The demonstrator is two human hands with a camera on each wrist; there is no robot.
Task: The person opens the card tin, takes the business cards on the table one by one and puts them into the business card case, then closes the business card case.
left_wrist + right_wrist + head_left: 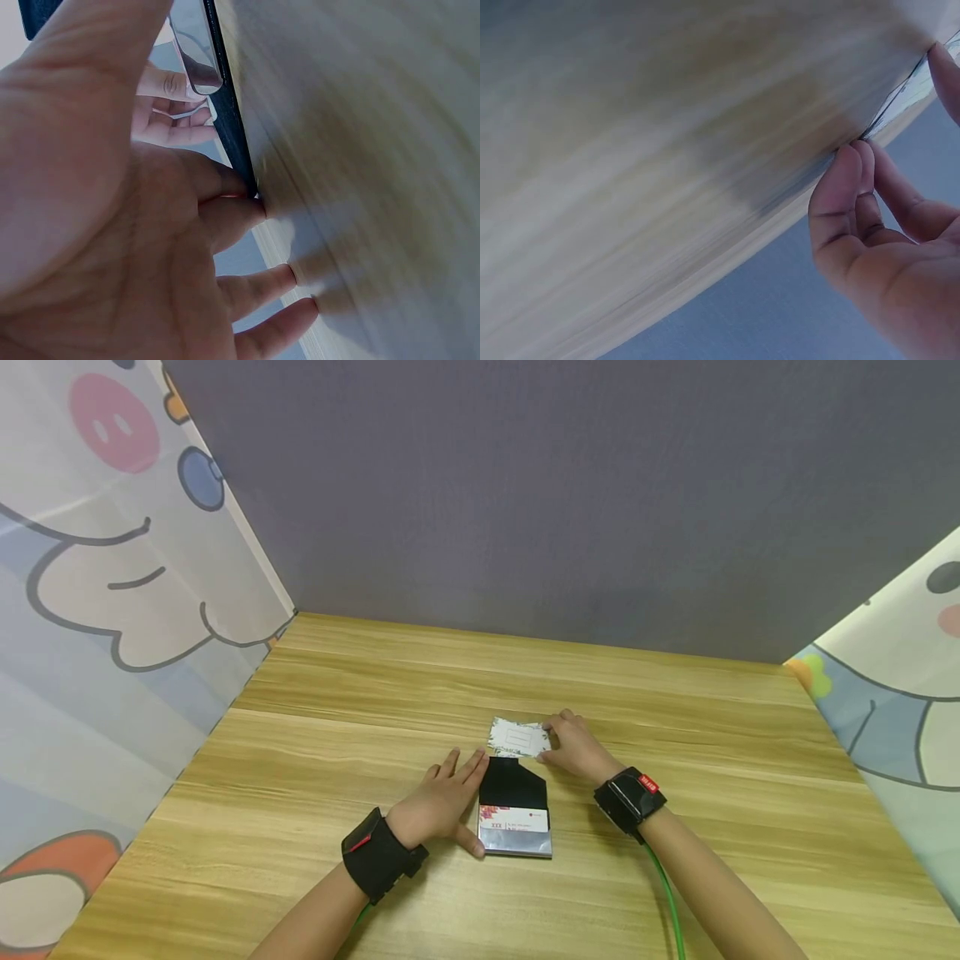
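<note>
A card case lies on the table, its black flap folded back away from me and its silver front nearest me. Tucked inside is a white card with pink flowers. My left hand lies along the case's left side, fingers stretched near the flap and thumb at the near left corner. Just beyond the flap are white cards with a green leaf border, slightly fanned. My right hand grips them at their right end, thumb on the near edge and fingers at the far corner.
The wood-grain table runs back to a grey panel. Cartoon-printed curtains hang on both sides. From the right wrist's black band a green cable trails toward me.
</note>
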